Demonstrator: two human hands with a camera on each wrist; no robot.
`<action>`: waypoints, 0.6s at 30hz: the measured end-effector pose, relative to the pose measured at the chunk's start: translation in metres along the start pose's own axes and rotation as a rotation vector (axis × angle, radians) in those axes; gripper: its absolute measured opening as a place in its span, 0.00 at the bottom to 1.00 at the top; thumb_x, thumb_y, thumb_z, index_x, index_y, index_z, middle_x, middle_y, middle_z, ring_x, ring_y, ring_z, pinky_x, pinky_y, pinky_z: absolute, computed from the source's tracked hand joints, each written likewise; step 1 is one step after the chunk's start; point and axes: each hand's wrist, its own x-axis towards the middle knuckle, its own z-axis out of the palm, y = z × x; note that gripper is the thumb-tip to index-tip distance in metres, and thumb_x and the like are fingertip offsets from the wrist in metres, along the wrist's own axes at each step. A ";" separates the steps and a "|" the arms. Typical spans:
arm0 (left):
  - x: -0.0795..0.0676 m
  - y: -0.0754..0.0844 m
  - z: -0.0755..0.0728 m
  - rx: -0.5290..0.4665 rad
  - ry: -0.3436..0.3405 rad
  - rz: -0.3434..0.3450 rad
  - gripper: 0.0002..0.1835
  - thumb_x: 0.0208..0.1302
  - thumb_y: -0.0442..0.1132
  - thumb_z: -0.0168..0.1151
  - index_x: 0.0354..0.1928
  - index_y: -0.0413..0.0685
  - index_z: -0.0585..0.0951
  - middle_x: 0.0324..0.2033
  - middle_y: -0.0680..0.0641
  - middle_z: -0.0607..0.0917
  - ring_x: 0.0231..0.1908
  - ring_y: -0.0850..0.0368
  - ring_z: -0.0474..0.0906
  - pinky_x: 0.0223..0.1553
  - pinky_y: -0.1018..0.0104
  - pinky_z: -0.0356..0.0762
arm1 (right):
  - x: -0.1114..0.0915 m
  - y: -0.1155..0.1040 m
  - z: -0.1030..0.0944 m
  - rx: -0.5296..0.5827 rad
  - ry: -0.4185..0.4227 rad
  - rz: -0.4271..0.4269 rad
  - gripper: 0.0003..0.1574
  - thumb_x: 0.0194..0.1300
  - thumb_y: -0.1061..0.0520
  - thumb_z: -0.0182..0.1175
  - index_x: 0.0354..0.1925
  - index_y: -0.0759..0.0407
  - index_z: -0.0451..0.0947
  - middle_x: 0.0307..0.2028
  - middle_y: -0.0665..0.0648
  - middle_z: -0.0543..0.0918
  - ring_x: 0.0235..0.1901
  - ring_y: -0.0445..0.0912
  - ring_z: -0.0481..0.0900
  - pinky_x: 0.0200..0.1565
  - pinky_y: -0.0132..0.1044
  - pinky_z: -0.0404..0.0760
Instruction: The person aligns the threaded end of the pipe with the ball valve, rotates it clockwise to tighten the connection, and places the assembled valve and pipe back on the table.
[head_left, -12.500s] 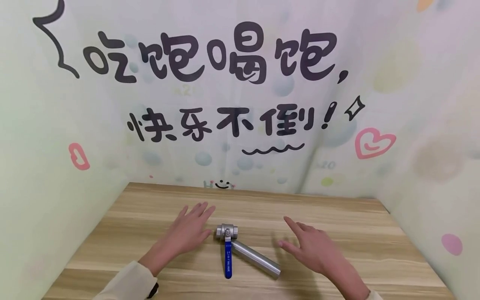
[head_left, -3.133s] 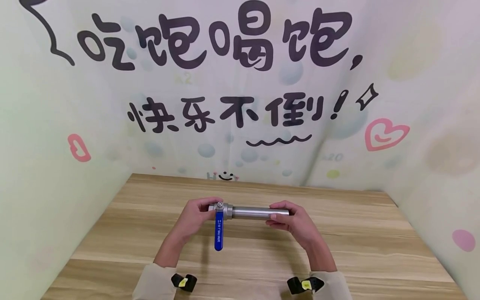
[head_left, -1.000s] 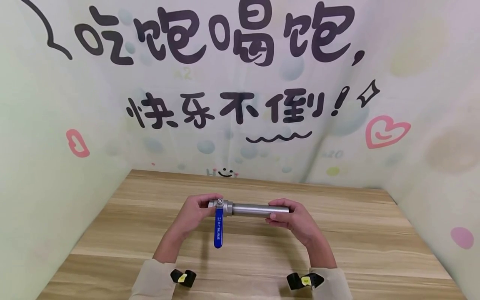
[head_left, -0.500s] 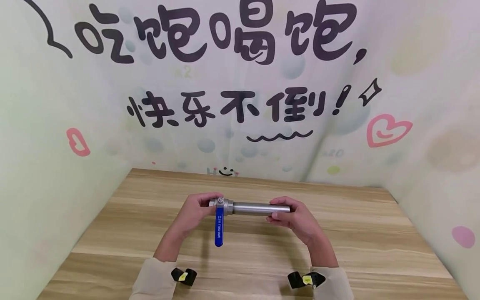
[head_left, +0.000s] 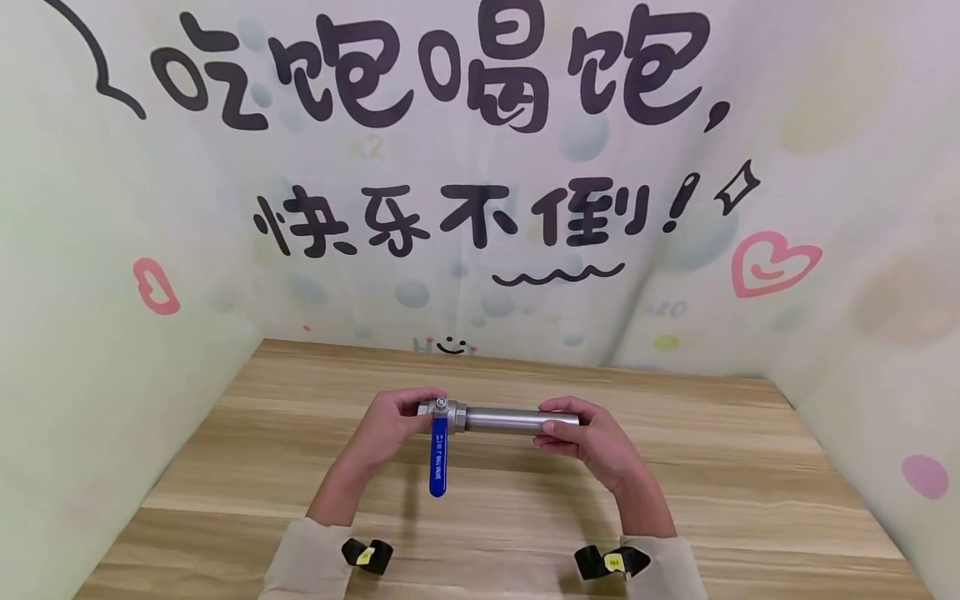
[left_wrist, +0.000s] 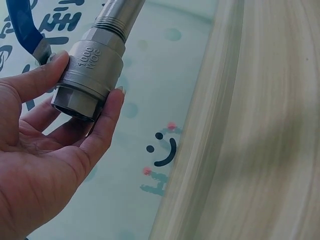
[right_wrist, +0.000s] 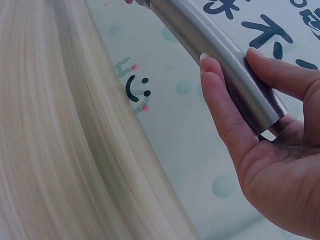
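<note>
My left hand (head_left: pixel 382 429) grips the body of a steel ball valve (head_left: pixel 455 415), thumb and fingers around its outer end. The valve's blue lever handle (head_left: pixel 438 460) points toward me. My right hand (head_left: pixel 606 454) holds the far end of a smooth steel pipe (head_left: pixel 502 419), thumb on the near side. Pipe and valve are in one line, level above the table. In the left wrist view the pipe's threads (left_wrist: pixel 111 26) enter the valve's hex end, with several turns showing outside. The right wrist view shows fingers on both sides of the pipe (right_wrist: pixel 225 60).
A wood-grain table (head_left: pixel 495 533) lies beneath both hands. A printed white curtain (head_left: pixel 360 308) closes off the back and both sides. Black wrist straps with yellow tags (head_left: pixel 365 557) sit by the sleeves.
At first valve and pipe lay on the table, with both hands off them. By 3.1 s ago they were lifted and in line. Since then, only the right thumb has shifted slightly.
</note>
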 end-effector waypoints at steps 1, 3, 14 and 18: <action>0.000 0.000 0.000 -0.003 0.000 0.000 0.16 0.63 0.27 0.60 0.53 0.39 0.82 0.48 0.39 0.83 0.40 0.52 0.79 0.44 0.66 0.80 | 0.000 0.000 0.000 -0.004 0.000 0.000 0.24 0.62 0.63 0.65 0.53 0.73 0.72 0.46 0.65 0.76 0.37 0.52 0.86 0.45 0.44 0.84; -0.001 0.000 -0.001 -0.006 0.001 0.000 0.16 0.63 0.26 0.60 0.53 0.38 0.82 0.48 0.38 0.83 0.40 0.53 0.79 0.44 0.66 0.80 | 0.001 0.001 0.001 -0.009 -0.002 0.002 0.24 0.62 0.63 0.64 0.53 0.74 0.72 0.46 0.65 0.75 0.38 0.52 0.86 0.45 0.43 0.84; 0.000 -0.003 0.001 -0.001 0.005 -0.012 0.17 0.63 0.25 0.60 0.53 0.39 0.82 0.49 0.38 0.83 0.41 0.53 0.80 0.44 0.66 0.81 | 0.002 0.003 0.000 0.000 -0.005 0.023 0.23 0.60 0.67 0.64 0.54 0.72 0.72 0.47 0.65 0.75 0.38 0.52 0.86 0.47 0.43 0.83; 0.001 -0.002 0.002 0.011 0.007 -0.009 0.16 0.63 0.25 0.60 0.53 0.38 0.82 0.48 0.39 0.83 0.40 0.53 0.80 0.43 0.66 0.81 | 0.002 0.002 -0.001 0.010 -0.038 0.002 0.26 0.57 0.72 0.64 0.55 0.72 0.71 0.48 0.65 0.75 0.39 0.51 0.85 0.48 0.44 0.83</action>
